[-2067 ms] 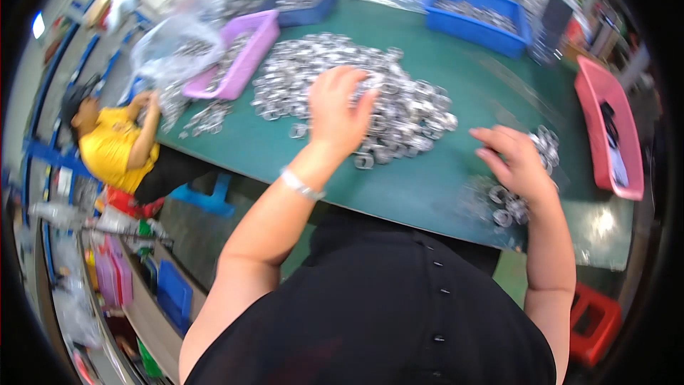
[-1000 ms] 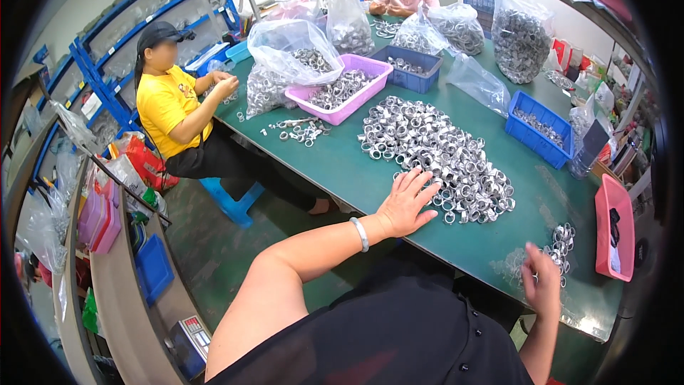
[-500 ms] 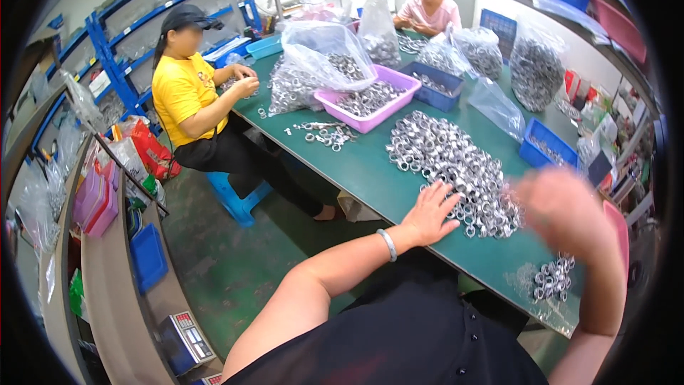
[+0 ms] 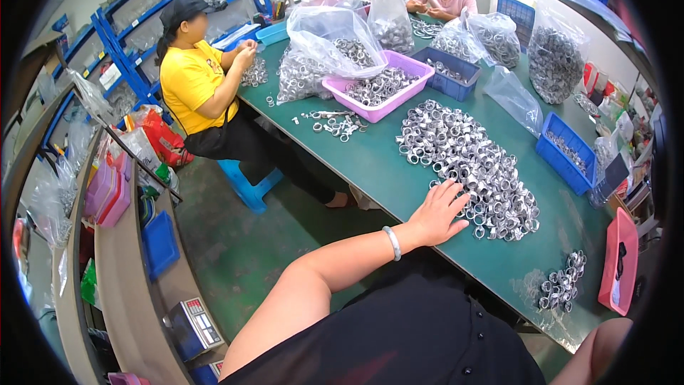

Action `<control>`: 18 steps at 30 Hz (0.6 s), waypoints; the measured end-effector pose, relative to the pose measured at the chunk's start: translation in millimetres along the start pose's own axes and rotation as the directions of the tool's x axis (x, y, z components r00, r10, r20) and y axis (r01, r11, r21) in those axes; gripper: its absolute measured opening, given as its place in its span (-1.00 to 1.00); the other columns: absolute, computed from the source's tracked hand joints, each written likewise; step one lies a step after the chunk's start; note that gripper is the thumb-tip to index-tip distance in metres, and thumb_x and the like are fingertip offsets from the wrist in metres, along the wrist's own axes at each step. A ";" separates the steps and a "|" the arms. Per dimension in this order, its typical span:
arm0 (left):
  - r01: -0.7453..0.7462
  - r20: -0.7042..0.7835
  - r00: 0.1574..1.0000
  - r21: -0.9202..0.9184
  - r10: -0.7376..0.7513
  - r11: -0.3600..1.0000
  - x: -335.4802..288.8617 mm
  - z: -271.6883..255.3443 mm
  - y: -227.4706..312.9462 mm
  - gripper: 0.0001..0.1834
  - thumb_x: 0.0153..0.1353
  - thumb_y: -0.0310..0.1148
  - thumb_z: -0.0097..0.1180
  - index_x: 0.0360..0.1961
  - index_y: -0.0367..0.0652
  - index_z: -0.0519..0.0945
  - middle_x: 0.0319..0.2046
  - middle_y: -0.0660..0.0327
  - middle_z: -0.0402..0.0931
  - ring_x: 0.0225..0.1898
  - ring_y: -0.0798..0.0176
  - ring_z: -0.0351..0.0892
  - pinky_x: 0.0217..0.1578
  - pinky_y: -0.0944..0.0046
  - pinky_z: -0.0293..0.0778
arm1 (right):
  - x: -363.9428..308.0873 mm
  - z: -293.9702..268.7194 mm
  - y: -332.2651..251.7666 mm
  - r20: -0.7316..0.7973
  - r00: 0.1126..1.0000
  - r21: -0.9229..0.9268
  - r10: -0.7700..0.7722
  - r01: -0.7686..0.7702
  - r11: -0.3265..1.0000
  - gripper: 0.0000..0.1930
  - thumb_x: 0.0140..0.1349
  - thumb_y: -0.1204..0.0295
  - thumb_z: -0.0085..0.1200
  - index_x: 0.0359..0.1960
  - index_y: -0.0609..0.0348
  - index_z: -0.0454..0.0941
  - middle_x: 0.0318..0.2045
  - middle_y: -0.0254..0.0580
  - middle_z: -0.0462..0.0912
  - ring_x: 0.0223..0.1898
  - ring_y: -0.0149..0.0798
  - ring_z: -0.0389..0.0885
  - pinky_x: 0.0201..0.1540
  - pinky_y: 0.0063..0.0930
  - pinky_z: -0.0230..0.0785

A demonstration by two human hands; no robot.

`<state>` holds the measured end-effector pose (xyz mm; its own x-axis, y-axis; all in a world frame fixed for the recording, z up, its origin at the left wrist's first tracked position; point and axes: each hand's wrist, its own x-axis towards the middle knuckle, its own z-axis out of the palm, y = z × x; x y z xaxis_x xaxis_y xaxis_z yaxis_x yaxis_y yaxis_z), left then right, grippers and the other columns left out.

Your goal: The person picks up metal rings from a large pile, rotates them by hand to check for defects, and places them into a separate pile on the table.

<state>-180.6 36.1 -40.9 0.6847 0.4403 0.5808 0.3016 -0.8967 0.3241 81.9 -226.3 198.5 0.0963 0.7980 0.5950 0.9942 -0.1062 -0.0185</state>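
A large heap of small silvery metal rings that look like hose clamps [image 4: 463,164] lies on the green table [image 4: 399,185]. My left hand [image 4: 436,217], with a pale bangle [image 4: 392,242] on its wrist, rests at the near edge of this heap. Its fingers are spread and the fingertips touch the nearest rings, gripping none. Only part of my right arm [image 4: 602,349] shows at the lower right; the hand itself is out of the picture. Close to that arm, by the table's corner, sits a small separate cluster of the same rings [image 4: 561,281].
Beyond the heap stand a purple basket [image 4: 374,110], a dark blue bin [image 4: 445,85] and clear bags of rings [image 4: 556,64]. At right are a blue basket [image 4: 566,153] and a pink tray [image 4: 618,264]. Two co-workers [image 4: 196,89] sit around the table. Shelves [image 4: 114,257] run along the left.
My right hand, blurred above the table's right side before, has dropped out of view at the lower right. My left hand stays by the heap. The view has shifted slightly.
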 end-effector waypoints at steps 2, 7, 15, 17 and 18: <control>-0.006 0.000 1.000 -0.009 0.006 1.000 -2.8 2.5 -1.4 -0.39 0.11 -0.13 0.12 0.14 -0.19 0.30 0.15 -0.08 0.19 0.23 -0.18 0.09 0.19 -0.12 0.08 | -18.3 18.0 14.0 0.106 0.991 0.026 0.086 -0.089 0.996 -0.63 -0.12 0.38 0.08 -0.29 0.42 0.53 -0.35 0.04 0.59 -0.33 -0.13 0.56 -0.26 -0.30 0.40; -0.028 0.014 1.000 -0.021 0.028 0.999 0.3 5.3 -1.6 -0.40 0.09 -0.17 0.15 0.11 -0.21 0.33 0.14 -0.07 0.20 0.22 -0.17 0.11 0.19 -0.09 0.08 | -42.3 24.3 34.6 0.034 0.986 0.094 0.161 -0.163 0.982 -0.64 -0.11 0.38 0.07 -0.28 0.41 0.53 -0.34 0.03 0.59 -0.33 -0.14 0.56 -0.25 -0.31 0.40; -0.077 -0.034 0.997 -0.046 0.075 0.996 1.1 0.2 -6.3 -0.45 0.07 -0.28 0.17 0.10 -0.18 0.36 0.11 0.00 0.28 0.19 -0.13 0.19 0.16 -0.03 0.16 | -62.3 14.6 52.4 -0.067 0.976 0.130 0.209 -0.199 0.971 -0.64 -0.09 0.38 0.07 -0.26 0.40 0.52 -0.33 0.02 0.58 -0.32 -0.16 0.55 -0.25 -0.33 0.40; -0.068 -0.026 0.997 -0.069 0.067 0.995 0.9 -5.3 -1.5 -0.47 0.07 -0.31 0.17 0.09 -0.17 0.37 0.10 0.01 0.29 0.17 -0.12 0.21 0.17 -0.04 0.15 | -72.3 10.6 55.5 -0.085 0.970 0.134 0.230 -0.217 0.967 -0.64 -0.08 0.38 0.07 -0.26 0.40 0.52 -0.33 0.02 0.58 -0.32 -0.16 0.55 -0.25 -0.33 0.39; -0.089 -0.041 0.995 -0.067 0.087 0.994 4.8 -9.5 -2.7 -0.47 0.07 -0.31 0.17 0.09 -0.18 0.37 0.10 0.01 0.29 0.17 -0.13 0.22 0.16 -0.04 0.15 | -74.5 9.4 57.7 -0.100 0.965 0.137 0.241 -0.226 0.964 -0.64 -0.08 0.38 0.07 -0.26 0.40 0.52 -0.33 0.01 0.58 -0.32 -0.17 0.55 -0.25 -0.34 0.39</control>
<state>-184.4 41.1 -31.9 0.6806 0.3624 0.6368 0.1941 -0.9272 0.3203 132.6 -286.3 145.5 0.3274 0.6857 0.6501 0.9436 -0.2015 -0.2626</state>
